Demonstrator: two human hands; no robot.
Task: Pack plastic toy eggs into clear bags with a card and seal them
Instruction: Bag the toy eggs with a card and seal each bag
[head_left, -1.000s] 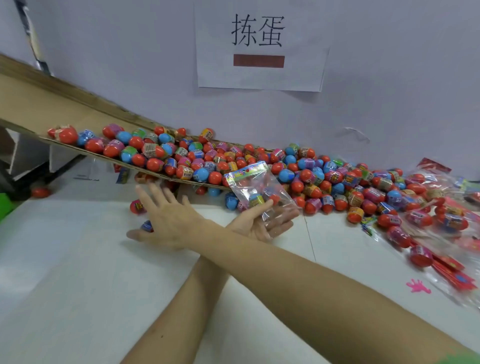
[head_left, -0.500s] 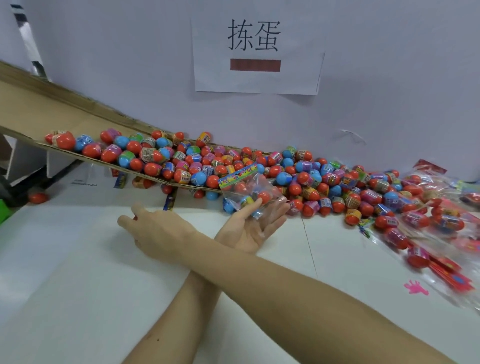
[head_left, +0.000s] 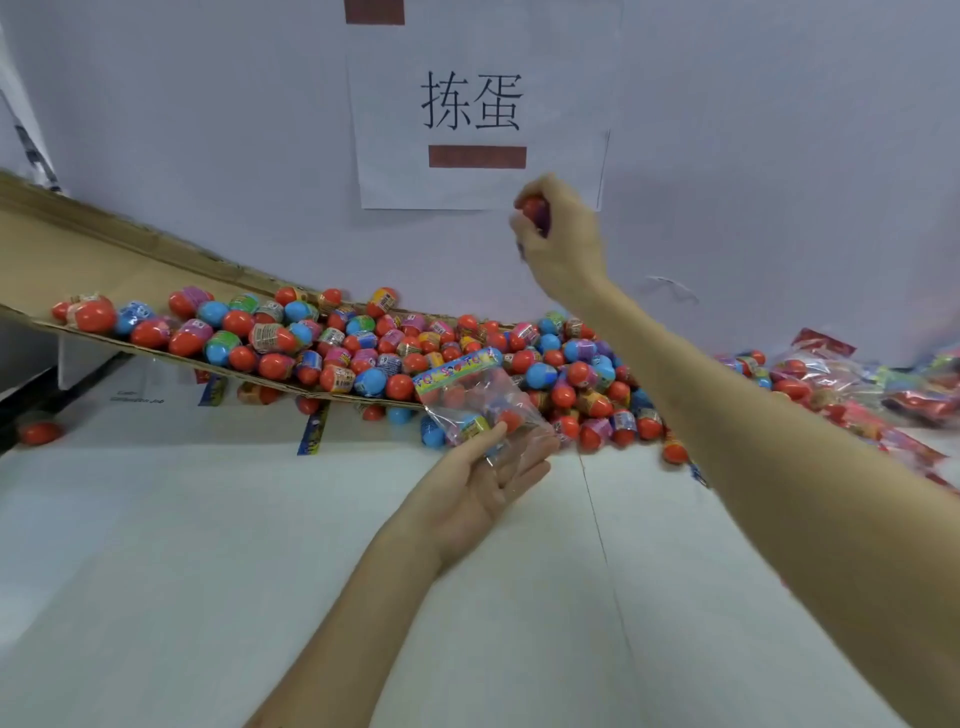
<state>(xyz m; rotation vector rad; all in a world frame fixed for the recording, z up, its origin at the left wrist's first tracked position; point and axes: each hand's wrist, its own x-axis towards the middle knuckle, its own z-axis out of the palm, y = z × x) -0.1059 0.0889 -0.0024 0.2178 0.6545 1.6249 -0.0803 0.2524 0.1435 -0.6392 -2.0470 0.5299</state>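
Filling one clear bag (head_left: 485, 402): left hand (head_left: 480, 486) pinching it, few eggs (head_left: 511, 420) inside; right hand (head_left: 563, 236) gripping another egg (head_left: 534, 212); sealing apparently pending.

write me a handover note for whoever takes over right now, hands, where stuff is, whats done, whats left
Left hand: pinches the clear bag low over the table; its colourful card sits at the top, a few eggs inside.
Right hand: raised before the paper sign, grips a red-and-purple egg.
Loose eggs: heaped on the cardboard ramp and table behind the bag. Filled bags lie far right.
Done: bag partly filled.
Left, likely: drop in the held egg, top up, seal, set it with the others.
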